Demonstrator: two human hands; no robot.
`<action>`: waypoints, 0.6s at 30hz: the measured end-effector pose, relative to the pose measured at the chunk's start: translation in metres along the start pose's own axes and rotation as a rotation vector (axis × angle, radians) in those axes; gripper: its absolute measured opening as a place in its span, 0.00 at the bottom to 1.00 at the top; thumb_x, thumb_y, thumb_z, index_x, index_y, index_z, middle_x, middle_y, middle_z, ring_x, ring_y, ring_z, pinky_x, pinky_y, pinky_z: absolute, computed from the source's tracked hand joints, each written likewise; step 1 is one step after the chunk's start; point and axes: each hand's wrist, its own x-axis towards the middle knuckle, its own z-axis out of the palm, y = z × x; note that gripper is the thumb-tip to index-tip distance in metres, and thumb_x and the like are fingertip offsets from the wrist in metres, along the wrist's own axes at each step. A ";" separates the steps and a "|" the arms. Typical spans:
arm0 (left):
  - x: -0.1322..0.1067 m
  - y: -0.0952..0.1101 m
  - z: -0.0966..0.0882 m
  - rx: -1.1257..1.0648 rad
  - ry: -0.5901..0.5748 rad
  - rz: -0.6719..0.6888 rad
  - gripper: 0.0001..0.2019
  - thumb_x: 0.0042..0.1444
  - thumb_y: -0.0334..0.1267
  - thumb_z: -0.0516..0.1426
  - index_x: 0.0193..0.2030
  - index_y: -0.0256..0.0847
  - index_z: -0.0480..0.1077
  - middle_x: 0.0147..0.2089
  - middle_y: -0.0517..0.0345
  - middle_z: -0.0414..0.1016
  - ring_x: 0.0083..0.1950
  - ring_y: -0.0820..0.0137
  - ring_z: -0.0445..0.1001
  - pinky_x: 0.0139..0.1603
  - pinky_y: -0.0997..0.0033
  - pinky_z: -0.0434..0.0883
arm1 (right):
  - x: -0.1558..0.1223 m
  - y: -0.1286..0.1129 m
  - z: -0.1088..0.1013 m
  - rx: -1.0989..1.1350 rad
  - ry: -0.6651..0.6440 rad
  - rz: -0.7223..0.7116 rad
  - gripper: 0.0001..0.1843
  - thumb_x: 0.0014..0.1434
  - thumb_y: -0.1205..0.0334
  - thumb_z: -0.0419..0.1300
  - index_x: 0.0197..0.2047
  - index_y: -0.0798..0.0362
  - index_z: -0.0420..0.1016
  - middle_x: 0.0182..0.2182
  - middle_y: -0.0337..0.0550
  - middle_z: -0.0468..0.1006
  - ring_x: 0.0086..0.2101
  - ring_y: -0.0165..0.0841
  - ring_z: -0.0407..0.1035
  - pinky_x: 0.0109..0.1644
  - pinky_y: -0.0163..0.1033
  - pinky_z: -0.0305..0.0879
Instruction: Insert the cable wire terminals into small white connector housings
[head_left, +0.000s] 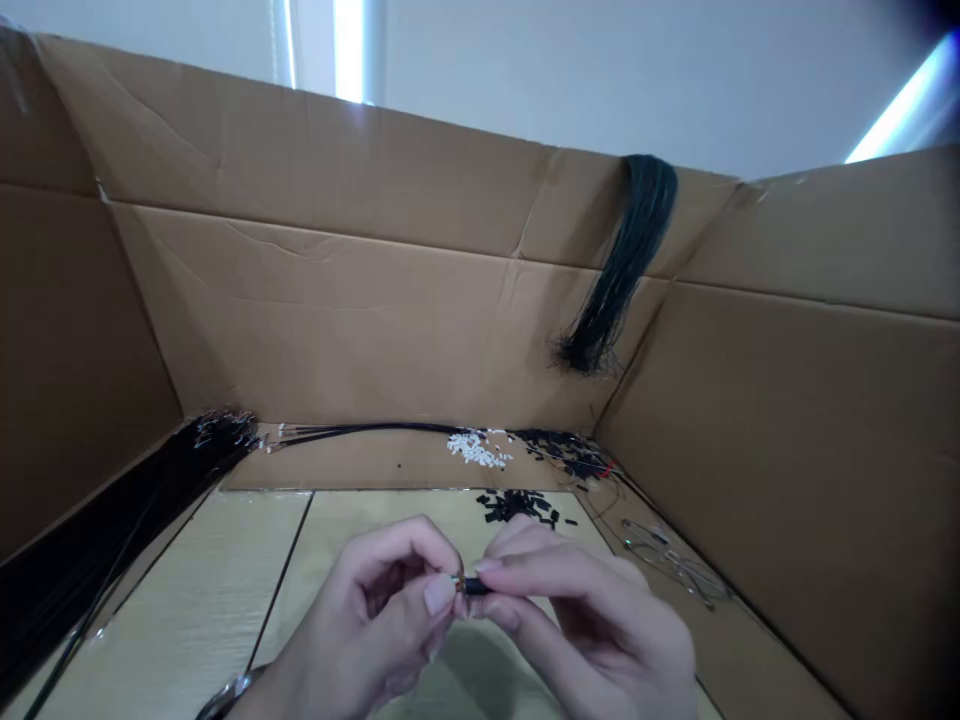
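Low in the middle, my left hand (375, 620) and my right hand (585, 625) meet fingertip to fingertip. Between them is a small black sleeve (474, 586) with a bit of metal tip at its left end. My right thumb and forefinger pinch the sleeve. My left thumb and forefinger pinch the metal tip end. Both hands hover above the pale wooden surface (195, 600). Just beyond the fingers lies a heap of short black sleeves (517, 506).
Tall cardboard walls (360, 320) enclose the work area on three sides. A thick bundle of black wires (112, 520) runs along the left wall. Another black bundle (619, 270) hangs over the back wall. White small parts (476, 447) and more black parts (566, 450) lie at the back.
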 end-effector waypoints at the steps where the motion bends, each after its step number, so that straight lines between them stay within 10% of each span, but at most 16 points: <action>1: 0.000 0.000 0.000 0.012 0.005 0.002 0.12 0.64 0.46 0.56 0.35 0.40 0.67 0.22 0.68 0.54 0.19 0.82 0.46 0.17 0.85 0.48 | -0.001 0.000 0.001 -0.019 0.005 -0.018 0.17 0.54 0.79 0.63 0.43 0.50 0.79 0.29 0.41 0.80 0.29 0.32 0.73 0.33 0.39 0.71; 18: -0.006 0.013 0.005 0.332 0.041 0.002 0.16 0.64 0.49 0.54 0.33 0.39 0.68 0.26 0.64 0.57 0.25 0.78 0.54 0.23 0.79 0.55 | -0.002 -0.004 0.004 -0.097 0.040 -0.126 0.19 0.52 0.84 0.62 0.43 0.54 0.77 0.28 0.41 0.77 0.28 0.33 0.71 0.31 0.41 0.71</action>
